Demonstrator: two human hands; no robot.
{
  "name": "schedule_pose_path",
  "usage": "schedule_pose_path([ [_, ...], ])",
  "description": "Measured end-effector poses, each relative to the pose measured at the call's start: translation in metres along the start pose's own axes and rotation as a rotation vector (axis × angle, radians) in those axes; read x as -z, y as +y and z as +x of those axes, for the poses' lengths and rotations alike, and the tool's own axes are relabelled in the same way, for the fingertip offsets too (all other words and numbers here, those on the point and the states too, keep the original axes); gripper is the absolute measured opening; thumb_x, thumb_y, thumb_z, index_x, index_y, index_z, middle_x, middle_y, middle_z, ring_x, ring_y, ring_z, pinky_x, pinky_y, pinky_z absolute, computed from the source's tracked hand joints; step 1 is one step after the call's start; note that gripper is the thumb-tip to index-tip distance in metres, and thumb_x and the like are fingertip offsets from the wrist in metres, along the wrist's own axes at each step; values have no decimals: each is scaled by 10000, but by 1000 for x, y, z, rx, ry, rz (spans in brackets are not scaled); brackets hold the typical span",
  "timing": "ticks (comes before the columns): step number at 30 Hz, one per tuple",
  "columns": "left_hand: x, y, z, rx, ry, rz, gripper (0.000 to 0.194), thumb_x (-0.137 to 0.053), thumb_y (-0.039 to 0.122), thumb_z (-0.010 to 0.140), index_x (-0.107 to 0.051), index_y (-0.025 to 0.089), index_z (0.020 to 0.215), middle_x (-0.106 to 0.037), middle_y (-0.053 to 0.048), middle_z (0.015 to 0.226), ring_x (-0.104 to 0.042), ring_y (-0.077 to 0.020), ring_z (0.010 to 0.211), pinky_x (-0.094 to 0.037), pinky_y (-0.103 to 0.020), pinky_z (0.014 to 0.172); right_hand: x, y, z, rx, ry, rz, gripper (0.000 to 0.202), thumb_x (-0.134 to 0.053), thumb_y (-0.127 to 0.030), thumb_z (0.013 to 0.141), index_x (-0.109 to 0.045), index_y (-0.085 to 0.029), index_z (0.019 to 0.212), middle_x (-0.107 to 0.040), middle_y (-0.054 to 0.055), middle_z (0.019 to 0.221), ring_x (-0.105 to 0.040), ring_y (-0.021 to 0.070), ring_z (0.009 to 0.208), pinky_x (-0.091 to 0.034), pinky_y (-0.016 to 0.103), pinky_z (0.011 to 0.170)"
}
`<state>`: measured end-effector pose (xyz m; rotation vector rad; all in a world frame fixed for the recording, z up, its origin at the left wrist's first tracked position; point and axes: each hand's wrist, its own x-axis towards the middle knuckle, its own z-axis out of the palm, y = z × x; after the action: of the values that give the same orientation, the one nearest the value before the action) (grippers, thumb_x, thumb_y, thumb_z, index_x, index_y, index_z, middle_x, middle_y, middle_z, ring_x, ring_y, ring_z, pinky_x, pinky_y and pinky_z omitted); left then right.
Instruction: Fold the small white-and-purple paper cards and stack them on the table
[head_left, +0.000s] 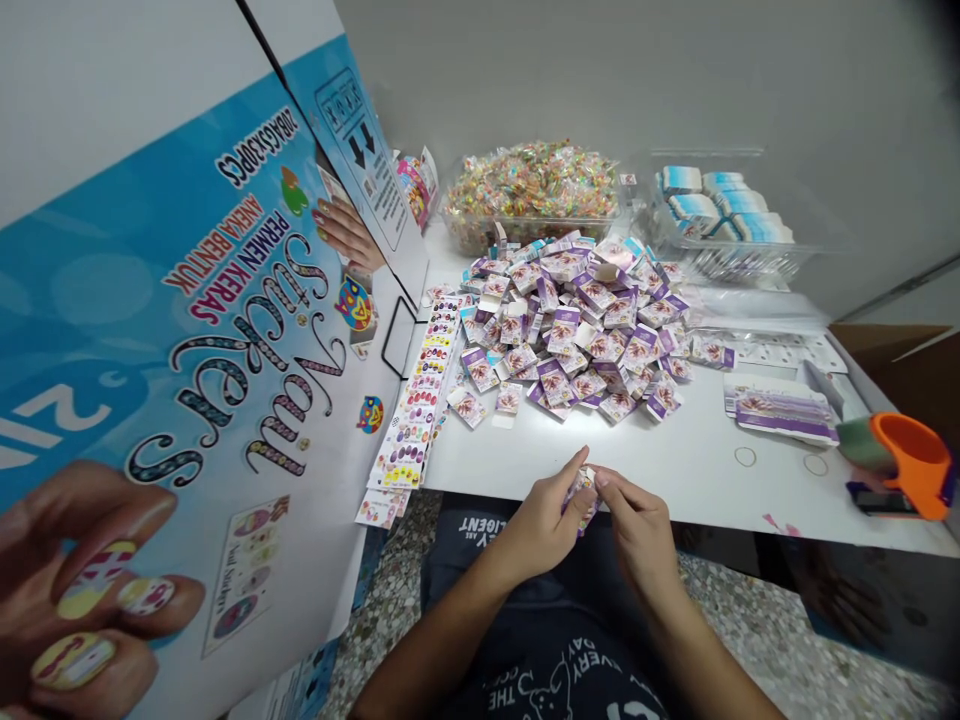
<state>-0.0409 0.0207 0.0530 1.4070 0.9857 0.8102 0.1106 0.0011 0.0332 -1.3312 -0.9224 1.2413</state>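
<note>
A small printed carton (581, 498), white and purple, is held over my lap at the front edge of the table. My left hand (546, 520) grips it along its side, thumb up. The fingertips of my right hand (636, 520) pinch its upper right end, so part of the carton is hidden. Beyond my hands lies a heap of similar small purple-and-white cartons (562, 330), some with open flaps. Strips of nail stickers (424, 395) lie stacked to the left of the heap and overhang the table edge.
A clear tub of wrapped candies (532, 185) stands at the back. Right of it, a clear bin (724, 215) holds blue-and-white packets. Flattened cartons (784, 408), rubber bands (745, 457) and an orange tape dispenser (911, 460) lie right. A large printed box (187, 300) walls off the left.
</note>
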Motion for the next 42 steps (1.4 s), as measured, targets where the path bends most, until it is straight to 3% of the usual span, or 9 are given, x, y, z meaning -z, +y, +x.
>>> schedule_pose_path([
  [3, 1, 1, 0, -36, -23, 56, 644, -433, 449, 1038, -326, 122, 1583, -701, -153, 1219, -638, -273, 1139, -456, -401, 1032, -2, -2, -3, 137, 14, -121, 223, -672, -364, 939, -807, -255, 1078, -774, 67, 1110, -690, 248, 1017, -553, 440, 943],
  [9, 1, 0, 0, -35, -9, 42, 578, -395, 448, 1055, -328, 182, 1563, -717, -83, 1018, -667, -211, 915, -508, -362, 902, 1, 0, -3, 613, -79, -386, 391, -586, -139, 961, -700, -304, 1297, -738, 83, 1221, -666, 240, 1013, -555, 448, 867],
  [15, -4, -8, -2, -29, 54, -30, 328, -395, 448, 1054, -553, 186, 1174, -674, -54, 968, -636, -168, 823, -494, -294, 768, 15, -10, 13, 792, -293, -545, 484, -626, -45, 895, -684, -312, 1294, -725, 82, 1187, -650, 216, 909, -540, 398, 780],
  [21, -19, -15, 0, 12, 281, -78, 292, -383, 467, 1055, -508, 206, 1017, -600, -3, 823, -579, -161, 765, -455, -297, 745, 17, -29, 30, 441, -345, -435, 193, -686, -233, 915, -695, -241, 1108, -733, 52, 935, -670, 184, 829, -555, 335, 759],
  [25, -18, -12, 2, 2, 258, -43, 307, -371, 483, 1053, -478, 216, 947, -539, 17, 780, -540, -153, 720, -420, -292, 708, 19, -49, 41, 155, -526, -348, 362, -705, -361, 904, -576, -223, 1212, -688, -4, 780, -622, 146, 684, -537, 289, 675],
  [29, -9, -4, 3, 47, 217, -62, 316, -340, 515, 1053, -454, 221, 1082, -560, 8, 829, -563, -165, 750, -431, -303, 732, 18, -64, 51, 50, -713, -418, 286, -664, -393, 935, -603, -216, 1150, -660, -29, 714, -582, 122, 623, -482, 251, 605],
  [33, -10, -6, 6, 88, 189, -24, 460, -252, 532, 1062, -296, 215, 1393, -574, 10, 844, -559, -178, 746, -435, -338, 800, 9, -71, 81, 129, -303, -136, 281, -715, -460, 889, -610, -222, 994, -630, -47, 662, -589, 107, 550, -504, 243, 573],
  [37, -30, -25, 9, 50, 231, 50, 508, -209, 522, 1061, -247, 174, 1429, -533, 20, 808, -527, -180, 697, -433, -340, 777, 5, -79, 120, 232, 39, 202, 452, -764, -567, 802, -584, -265, 1086, -705, 12, 996, -730, 176, 907, -598, 372, 855],
  [42, -34, -32, 13, 56, 58, 325, 449, -409, 510, 1017, -394, 182, 1323, -584, 31, 753, -591, -197, 694, -421, -324, 734, 38, -62, 134, 340, 339, -112, 351, -781, -499, 772, -691, -186, 905, -689, 19, 852, -667, 160, 750, -585, 338, 733],
])
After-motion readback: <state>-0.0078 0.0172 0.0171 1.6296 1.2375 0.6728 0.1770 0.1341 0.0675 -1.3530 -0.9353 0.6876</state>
